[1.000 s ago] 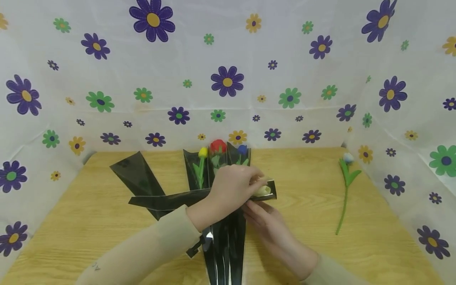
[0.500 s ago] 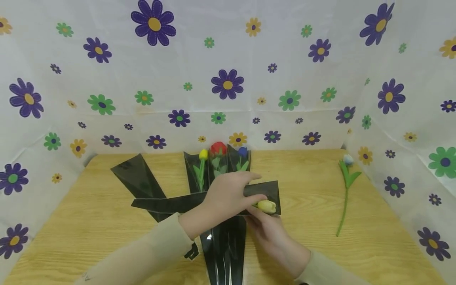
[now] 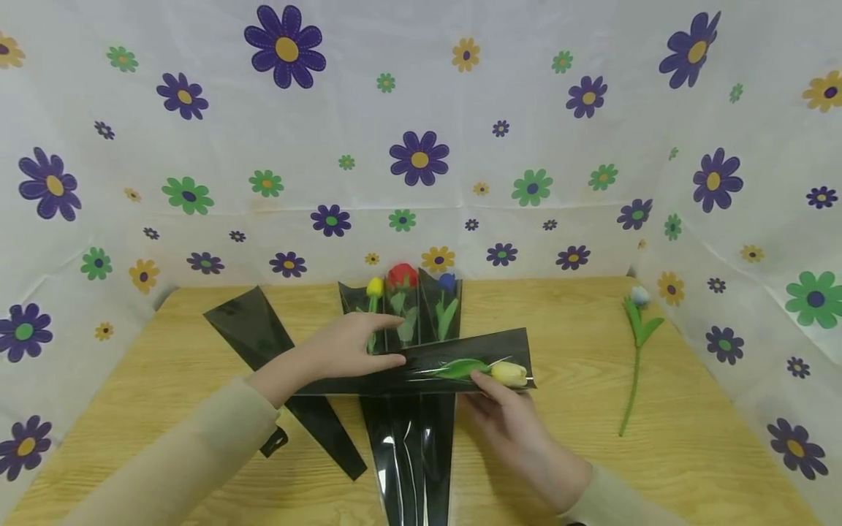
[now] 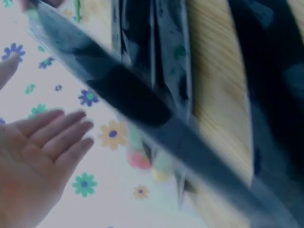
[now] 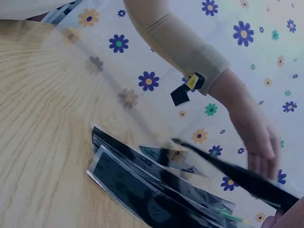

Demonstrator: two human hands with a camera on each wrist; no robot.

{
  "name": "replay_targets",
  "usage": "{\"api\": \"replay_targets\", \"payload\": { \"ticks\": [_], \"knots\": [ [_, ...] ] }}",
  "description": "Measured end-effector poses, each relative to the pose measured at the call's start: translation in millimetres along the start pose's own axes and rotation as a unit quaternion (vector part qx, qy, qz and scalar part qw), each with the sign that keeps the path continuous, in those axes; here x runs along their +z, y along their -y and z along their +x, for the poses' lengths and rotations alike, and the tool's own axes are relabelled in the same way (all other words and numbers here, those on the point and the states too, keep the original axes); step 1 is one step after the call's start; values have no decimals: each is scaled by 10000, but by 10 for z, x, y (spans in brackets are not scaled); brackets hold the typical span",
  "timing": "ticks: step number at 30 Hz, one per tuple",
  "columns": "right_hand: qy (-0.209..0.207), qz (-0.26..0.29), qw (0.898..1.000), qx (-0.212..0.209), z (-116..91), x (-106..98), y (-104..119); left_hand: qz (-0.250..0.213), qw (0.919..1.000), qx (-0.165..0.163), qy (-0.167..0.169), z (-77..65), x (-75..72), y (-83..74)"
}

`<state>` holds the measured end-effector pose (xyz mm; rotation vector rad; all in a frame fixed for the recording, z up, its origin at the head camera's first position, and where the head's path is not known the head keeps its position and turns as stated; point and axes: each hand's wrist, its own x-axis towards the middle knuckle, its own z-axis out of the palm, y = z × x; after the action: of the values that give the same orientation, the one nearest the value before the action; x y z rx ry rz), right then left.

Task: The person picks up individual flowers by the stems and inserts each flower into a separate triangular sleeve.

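Note:
My right hand (image 3: 516, 435) pinches a black flower sleeve (image 3: 427, 380) near its wide end, thumb on the front. Inside lies a pale yellow tulip (image 3: 509, 375) with a green leaf, its head close to the sleeve's mouth. This sleeve is held crosswise above several wrapped flowers. My left hand (image 3: 335, 347) hovers over the sleeve's middle; the left wrist view shows its fingers (image 4: 52, 130) straight and apart from the blurred sleeve. Beneath, side by side, lie sleeves with a yellow tulip (image 3: 375, 286), a red rose (image 3: 402, 276) and a blue flower (image 3: 447, 282).
Another black sleeve (image 3: 253, 329) lies slanted on the wooden table (image 3: 559, 321) at the left. A light blue tulip (image 3: 639, 296) with a long green stem lies unwrapped at the right. Flower-printed white cloth (image 3: 526, 95) walls the table's back and sides.
My left hand has left the tulip's head and moved left along the sleeve, its fingers opening out. The held sleeve has turned its front upward and shifted slightly right, showing the tulip and leaf.

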<state>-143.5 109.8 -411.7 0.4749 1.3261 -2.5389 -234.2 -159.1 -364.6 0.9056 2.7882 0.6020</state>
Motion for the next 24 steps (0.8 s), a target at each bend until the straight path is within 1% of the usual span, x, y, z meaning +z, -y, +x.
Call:
{"api": "replay_targets", "payload": {
  "ticks": [3,6,8,9,11,12,14,15,16,18,22,24],
  "knots": [
    [65,110,9999,-3,-26,-34,83,-264,9988,103,403,-45,-11,97],
    [256,126,9996,-88,-39,-84,160,-638,9962,187,568,-96,3,97],
    [333,107,9993,-143,-42,-115,201,-1059,9922,225,622,-120,42,58],
    [342,81,9992,-176,-41,-129,216,-1329,9888,268,630,-130,68,28],
    [305,18,9993,-206,-38,-146,226,-1910,9791,243,651,-147,131,-43],
    [259,-33,9994,-224,-33,-153,223,-2269,9712,192,704,-154,165,-85],
    [163,-193,9993,-261,-27,-161,203,-2828,9563,82,734,-156,230,-171],
    [98,-263,9992,-283,-27,-162,188,-3035,9501,4,716,-149,262,-217],
    [52,-324,9990,-294,-24,-163,169,-3141,9471,-86,662,-138,294,-263],
    [51,-531,9982,-283,-20,-164,127,-3243,9442,-220,538,-100,359,-350],
    [184,-960,9951,-117,-19,-160,68,-2920,9558,-347,31,22,483,-500],
    [184,-1131,9934,-65,-12,-152,53,-2876,9567,-434,-131,81,530,-561]
  ]
}}
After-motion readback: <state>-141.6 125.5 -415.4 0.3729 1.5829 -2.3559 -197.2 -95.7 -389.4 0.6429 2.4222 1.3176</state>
